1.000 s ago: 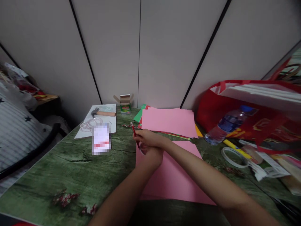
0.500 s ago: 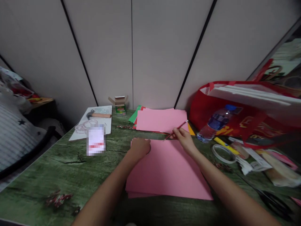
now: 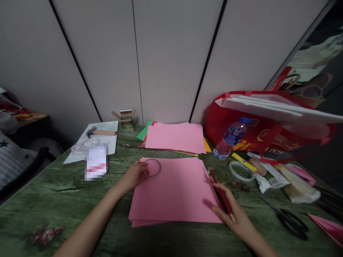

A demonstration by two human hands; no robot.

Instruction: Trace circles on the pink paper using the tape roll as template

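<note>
A stack of pink paper (image 3: 177, 192) lies on the table before me, its sheets slightly out of line at the near edge. My left hand (image 3: 136, 175) is at the stack's far left, fingers curled onto the edge of a thin grey ring (image 3: 160, 167) lying flat on the top sheet. At the stack's right edge, my right hand (image 3: 234, 210) holds a red pencil (image 3: 222, 192) loosely. The pencil's white end rests between thumb and forefinger; the thumb stands away from it. Part of the other fingers is hidden.
More pink sheets (image 3: 175, 137) lie over coloured paper at the back. Right are a water bottle (image 3: 232, 139), red bag (image 3: 241, 128), tape roll (image 3: 241, 171) and black scissors (image 3: 292, 223). Left are a hammer (image 3: 103, 132), white board (image 3: 111, 144), blurred-out phone-like item (image 3: 96, 162) and small box (image 3: 127, 123).
My right hand has come from the far edge of the stack to its right side with the pencil. My left hand has shifted left, and the ring now shows.
</note>
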